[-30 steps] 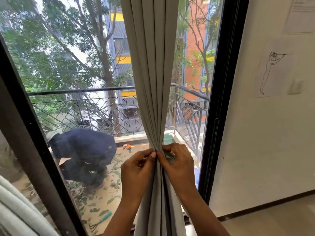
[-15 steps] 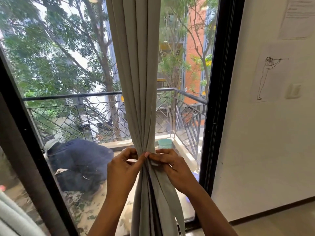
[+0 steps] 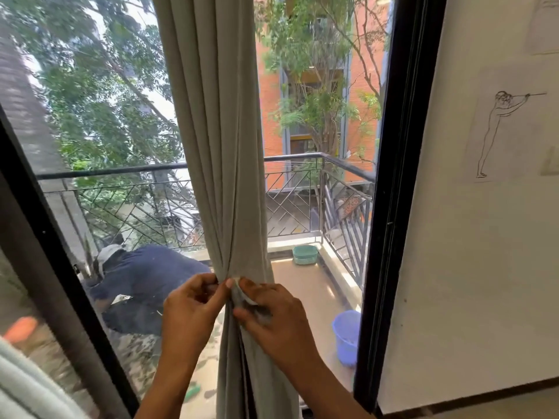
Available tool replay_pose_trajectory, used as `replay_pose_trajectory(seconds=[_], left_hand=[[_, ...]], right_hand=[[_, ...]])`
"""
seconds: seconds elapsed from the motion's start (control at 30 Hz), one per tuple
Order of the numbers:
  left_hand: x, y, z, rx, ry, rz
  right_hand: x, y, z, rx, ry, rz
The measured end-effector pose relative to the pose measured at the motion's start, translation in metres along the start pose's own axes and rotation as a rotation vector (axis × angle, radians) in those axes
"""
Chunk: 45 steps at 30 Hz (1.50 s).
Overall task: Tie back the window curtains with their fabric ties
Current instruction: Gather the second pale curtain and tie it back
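Observation:
A grey-beige curtain hangs gathered into a narrow bundle in front of the window glass. At its pinched waist, a fabric tie of the same cloth wraps the bundle; only a short pale piece of it shows between my fingers. My left hand pinches the tie on the bundle's left side with thumb and fingertips. My right hand grips the tie on the right side, fingers curled over the cloth. Both hands meet at the front of the bundle.
A black window frame stands just right of the curtain, with a white wall beyond it. Outside on the balcony a person in dark blue crouches; a blue bucket and a green basket sit there. Pale cloth lies at lower left.
The view has swung, shifting the curtain and my hands relative to the frame. My hands stay together at the curtain's waist, fingers working the tie; the right hand now covers more of it.

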State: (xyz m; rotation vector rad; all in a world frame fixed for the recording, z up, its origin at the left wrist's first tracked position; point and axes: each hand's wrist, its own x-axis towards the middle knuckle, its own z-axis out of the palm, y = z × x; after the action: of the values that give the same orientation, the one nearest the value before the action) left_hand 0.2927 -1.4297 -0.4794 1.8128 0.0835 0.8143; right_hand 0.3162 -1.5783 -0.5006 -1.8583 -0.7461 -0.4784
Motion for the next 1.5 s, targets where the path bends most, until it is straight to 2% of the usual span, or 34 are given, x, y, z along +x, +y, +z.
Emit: replay_pose_trajectory(seconds=[0.1, 0.17, 0.33, 0.43, 0.57, 0.7, 0.77, 0.83, 0.9, 0.97, 1.0, 1.03, 1.13, 1.27, 1.5], left_hand=[[-0.001, 0.011, 0.010, -0.110, -0.085, -0.035], [-0.003, 0.018, 0.017, -0.135, -0.199, -0.031], [-0.001, 0.017, 0.032, -0.329, -0.361, -0.270], [0.002, 0.009, 0.037, -0.407, -0.408, -0.326], [0.005, 0.009, 0.043, -0.351, -0.360, -0.269], [0.015, -0.002, 0.056, -0.339, -0.083, -0.174], [0.029, -0.016, 0.058, -0.333, -0.045, -0.189], [0.046, -0.027, 0.066, -0.355, -0.158, -0.282], [0.058, -0.039, 0.075, -0.443, -0.343, -0.377], [0.062, -0.050, 0.073, -0.516, -0.543, -0.387], [0.062, -0.050, 0.072, -0.534, -0.585, -0.379], [0.059, -0.047, 0.071, -0.538, -0.572, -0.358], [0.050, -0.048, 0.064, -0.572, -0.347, -0.228], [0.027, -0.046, 0.046, -0.419, -0.088, -0.068], [-0.011, -0.018, 0.036, -0.257, 0.023, 0.053]], right_hand=[[0.008, 0.004, -0.004, -0.095, 0.118, 0.006], [0.014, 0.011, -0.012, -0.094, 0.180, 0.027], [0.022, 0.032, -0.034, -0.065, 0.185, 0.079], [0.022, 0.036, -0.041, -0.069, 0.211, 0.076], [0.021, 0.035, -0.042, -0.039, 0.217, 0.089], [0.019, 0.035, -0.052, 0.089, 0.228, 0.137], [0.016, 0.035, -0.056, 0.164, 0.200, 0.163], [0.017, 0.042, -0.064, 0.281, 0.138, 0.187], [0.019, 0.049, -0.074, 0.395, 0.081, 0.224], [0.019, 0.048, -0.077, 0.438, 0.074, 0.241], [0.019, 0.047, -0.078, 0.448, 0.086, 0.243], [0.018, 0.046, -0.078, 0.451, 0.113, 0.252], [0.017, 0.045, -0.077, 0.381, 0.216, 0.284], [0.015, 0.031, -0.060, 0.139, 0.344, 0.282], [0.002, 0.012, -0.023, -0.135, 0.520, 0.230]])
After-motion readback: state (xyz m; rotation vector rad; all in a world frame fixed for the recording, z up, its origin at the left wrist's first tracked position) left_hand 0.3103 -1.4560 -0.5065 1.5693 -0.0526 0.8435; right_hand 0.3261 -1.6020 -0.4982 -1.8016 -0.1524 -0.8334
